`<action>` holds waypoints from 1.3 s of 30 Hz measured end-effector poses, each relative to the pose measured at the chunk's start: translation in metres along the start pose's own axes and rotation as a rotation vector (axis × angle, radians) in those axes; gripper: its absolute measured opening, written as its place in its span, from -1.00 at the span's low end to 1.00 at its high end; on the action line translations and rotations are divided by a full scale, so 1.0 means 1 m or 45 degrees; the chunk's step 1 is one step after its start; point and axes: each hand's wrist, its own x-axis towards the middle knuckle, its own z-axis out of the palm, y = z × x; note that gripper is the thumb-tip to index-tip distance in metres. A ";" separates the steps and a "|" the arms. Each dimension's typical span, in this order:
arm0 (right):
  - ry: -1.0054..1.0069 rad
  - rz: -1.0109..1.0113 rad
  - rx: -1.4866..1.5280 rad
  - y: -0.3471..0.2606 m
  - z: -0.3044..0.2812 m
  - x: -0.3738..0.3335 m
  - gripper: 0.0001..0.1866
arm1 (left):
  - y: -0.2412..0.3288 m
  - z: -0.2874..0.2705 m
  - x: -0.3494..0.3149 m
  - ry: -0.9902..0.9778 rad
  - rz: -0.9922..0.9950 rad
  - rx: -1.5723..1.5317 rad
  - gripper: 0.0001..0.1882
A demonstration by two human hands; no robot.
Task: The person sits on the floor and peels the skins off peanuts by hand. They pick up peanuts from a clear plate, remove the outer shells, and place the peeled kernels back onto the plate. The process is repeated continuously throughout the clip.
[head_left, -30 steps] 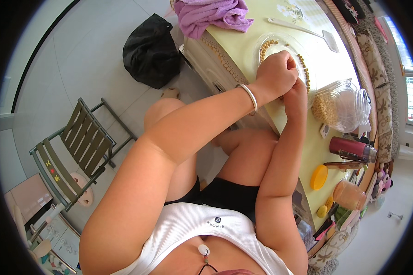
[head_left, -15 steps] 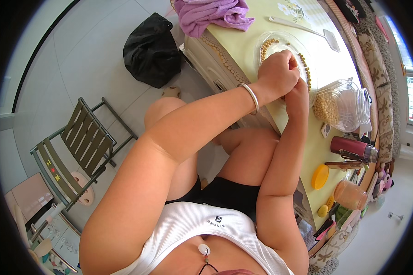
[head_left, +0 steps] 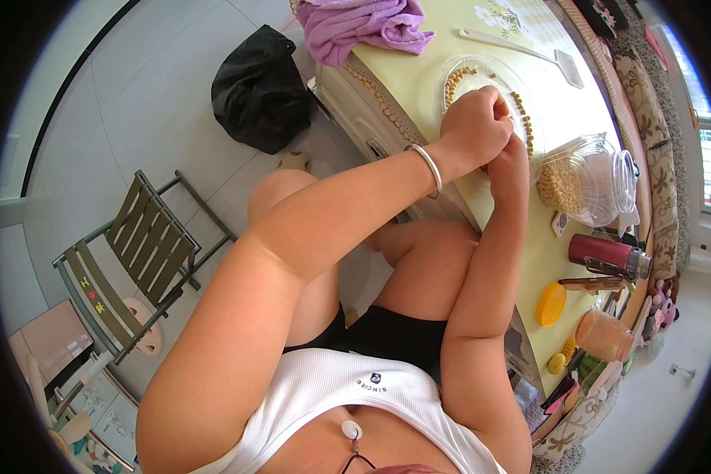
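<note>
My left hand [head_left: 474, 125], with a silver bangle [head_left: 426, 170] on its wrist, is closed over a clear round plate [head_left: 438, 93] on the table. Against it, on the near right side, my right hand [head_left: 510, 161] has its fingers pinched together. The fingertips of both meet above the plate, and whatever they hold is hidden. Small tan beans [head_left: 521, 107] lie in a curved row around the plate; my hands cover part of it. Right of the plate, a clear jar [head_left: 604, 178] lies on its side with yellowish beans [head_left: 559, 183] inside.
A white spatula [head_left: 521, 47] lies beyond the plate, and a purple towel [head_left: 355, 28] at the table's left end. A maroon flask [head_left: 600, 254], yellow lid [head_left: 551, 305] and orange-tinted jar [head_left: 604, 335] are at right. A folding chair [head_left: 154, 237] and black bag [head_left: 261, 91] stand on the floor.
The whole view has shifted very slightly. Both hands stay together over the plate, with only a small movement of the fingers.
</note>
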 end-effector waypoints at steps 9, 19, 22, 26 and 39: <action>-0.008 0.005 -0.027 0.001 -0.001 0.001 -0.82 | 0.000 -0.001 0.001 -0.009 -0.007 -0.008 -0.86; -0.017 -0.069 -0.121 0.004 -0.001 0.003 -0.77 | 0.002 -0.003 0.002 -0.043 -0.059 -0.060 -0.87; 0.001 -0.074 -0.105 0.007 -0.001 0.004 -0.78 | 0.002 -0.004 0.003 -0.047 -0.077 -0.066 -0.87; 0.022 -0.111 -0.106 0.011 -0.002 0.006 -0.78 | 0.002 -0.004 0.004 -0.052 -0.070 -0.075 -0.86; 0.029 -0.125 -0.118 0.009 -0.001 0.005 -0.78 | 0.001 -0.004 0.004 -0.063 -0.060 -0.088 -0.85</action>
